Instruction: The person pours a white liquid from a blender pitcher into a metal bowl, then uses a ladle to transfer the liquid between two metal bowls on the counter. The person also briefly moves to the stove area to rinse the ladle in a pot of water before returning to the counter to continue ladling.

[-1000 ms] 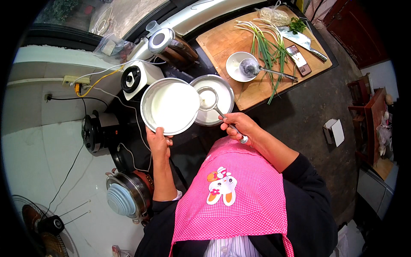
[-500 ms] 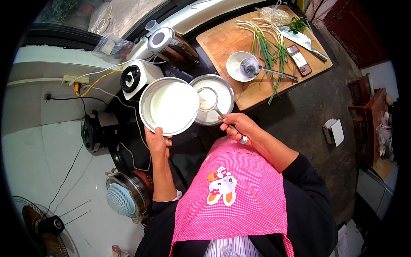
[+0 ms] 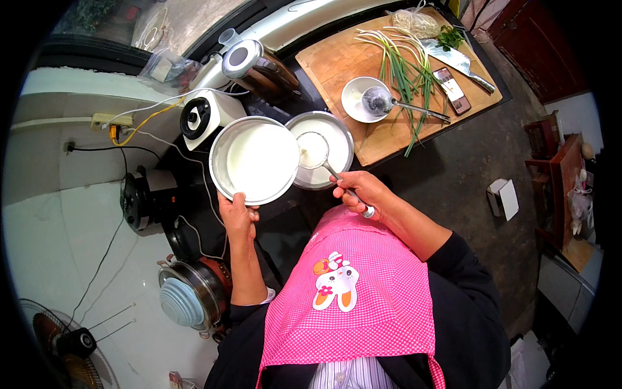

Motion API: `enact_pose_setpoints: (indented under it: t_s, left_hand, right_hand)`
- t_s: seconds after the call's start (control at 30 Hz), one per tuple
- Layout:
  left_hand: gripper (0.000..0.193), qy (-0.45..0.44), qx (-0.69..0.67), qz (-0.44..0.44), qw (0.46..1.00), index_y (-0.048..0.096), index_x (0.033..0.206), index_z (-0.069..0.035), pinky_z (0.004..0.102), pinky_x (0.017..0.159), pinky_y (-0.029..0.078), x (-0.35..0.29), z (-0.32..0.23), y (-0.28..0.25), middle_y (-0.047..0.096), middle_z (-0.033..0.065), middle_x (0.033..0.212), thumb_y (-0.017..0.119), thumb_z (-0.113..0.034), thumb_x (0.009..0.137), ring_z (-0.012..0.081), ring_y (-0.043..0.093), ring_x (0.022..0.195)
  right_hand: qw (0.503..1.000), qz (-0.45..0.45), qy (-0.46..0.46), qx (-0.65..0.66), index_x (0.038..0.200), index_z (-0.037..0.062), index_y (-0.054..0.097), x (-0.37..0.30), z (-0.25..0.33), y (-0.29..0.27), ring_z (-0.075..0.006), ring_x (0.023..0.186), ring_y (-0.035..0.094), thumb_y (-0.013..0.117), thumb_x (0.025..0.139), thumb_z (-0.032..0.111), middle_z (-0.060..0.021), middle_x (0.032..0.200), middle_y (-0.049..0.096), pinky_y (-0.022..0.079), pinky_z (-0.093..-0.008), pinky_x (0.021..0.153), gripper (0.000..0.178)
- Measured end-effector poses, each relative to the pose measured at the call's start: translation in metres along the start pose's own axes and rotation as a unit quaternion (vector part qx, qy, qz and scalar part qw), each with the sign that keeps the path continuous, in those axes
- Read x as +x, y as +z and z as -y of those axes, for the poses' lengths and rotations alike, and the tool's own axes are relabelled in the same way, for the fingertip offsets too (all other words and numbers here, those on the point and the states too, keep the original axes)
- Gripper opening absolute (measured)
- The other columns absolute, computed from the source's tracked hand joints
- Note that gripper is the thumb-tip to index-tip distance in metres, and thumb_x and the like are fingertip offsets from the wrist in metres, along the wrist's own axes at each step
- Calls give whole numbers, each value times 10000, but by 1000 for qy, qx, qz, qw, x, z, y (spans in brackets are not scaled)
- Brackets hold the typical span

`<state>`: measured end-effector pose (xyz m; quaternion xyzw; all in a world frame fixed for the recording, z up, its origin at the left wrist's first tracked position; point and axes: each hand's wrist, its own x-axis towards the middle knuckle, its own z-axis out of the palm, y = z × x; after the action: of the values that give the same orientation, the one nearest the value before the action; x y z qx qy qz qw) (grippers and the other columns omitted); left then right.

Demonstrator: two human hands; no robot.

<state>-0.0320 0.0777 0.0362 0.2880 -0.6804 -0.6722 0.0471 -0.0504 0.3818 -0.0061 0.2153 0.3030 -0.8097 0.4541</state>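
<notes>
Tilted metal bowl (image 3: 218, 170) hangs near left in the head view, left hand (image 3: 238, 218) clamped on its near rim. Right hand (image 3: 357, 192) grips the strainer (image 3: 333, 172), which intervenes above the second bowl (image 3: 350, 152). White appliance (image 3: 219, 118) stands far left, cutting board (image 3: 334, 61) far right.

Hands (image 3: 238, 215) on metal bowl (image 3: 221, 162) and strainer (image 3: 313, 150); white liquid (image 3: 335, 135) in second bowl (image 3: 352, 148) beneath

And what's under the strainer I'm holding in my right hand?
Under the strainer is a metal bowl of white liquid. The liquid hides its bottom, and the other bowl, in your left hand, covers part of its left edge.
</notes>
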Motion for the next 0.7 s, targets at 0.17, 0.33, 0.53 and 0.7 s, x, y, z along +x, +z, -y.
enact_pose_setpoints:
  t_s: [0.17, 0.33, 0.53, 0.7]
  left_hand:
    - [476, -40, -48, 14, 998, 439, 1379, -120, 223, 330, 363, 8, 16, -11, 610, 66, 752, 479, -21, 915, 97, 494, 437]
    - [410, -76, -132, 23, 988, 471, 1293, -152, 224, 371, 365, 13, 38, -20, 557, 13, 792, 534, -51, 901, 79, 420, 447]
    - [386, -88, -207, 9, 974, 482, 1247, -174, 222, 392, 374, 26, 82, -47, 555, 17, 809, 557, -52, 889, 86, 415, 456]
    - [412, -99, -248, -26, 963, 479, 1250, -184, 222, 404, 376, 30, 118, -68, 551, 12, 826, 578, -45, 874, 89, 403, 458]
  right_hand:
    - [1000, -7, 3, 8, 1214, -16, 440, -2, 0, 4, -79, 445, 419, 449, 998, 77, -86, 807, 599, 334, -236, 336, 236]
    - [1000, 1, -6, 13, 1221, -14, 445, -2, 1, 4, -74, 444, 392, 465, 992, 83, -78, 803, 594, 314, -226, 336, 249]
    - [1000, 4, -24, 3, 1241, -20, 453, -2, 0, 3, -75, 434, 386, 472, 985, 76, -74, 790, 601, 303, -225, 328, 274]
    - [1000, 1, -23, 10, 1285, -33, 458, -4, 2, 3, -82, 412, 377, 468, 990, 77, -73, 784, 610, 296, -231, 307, 315]
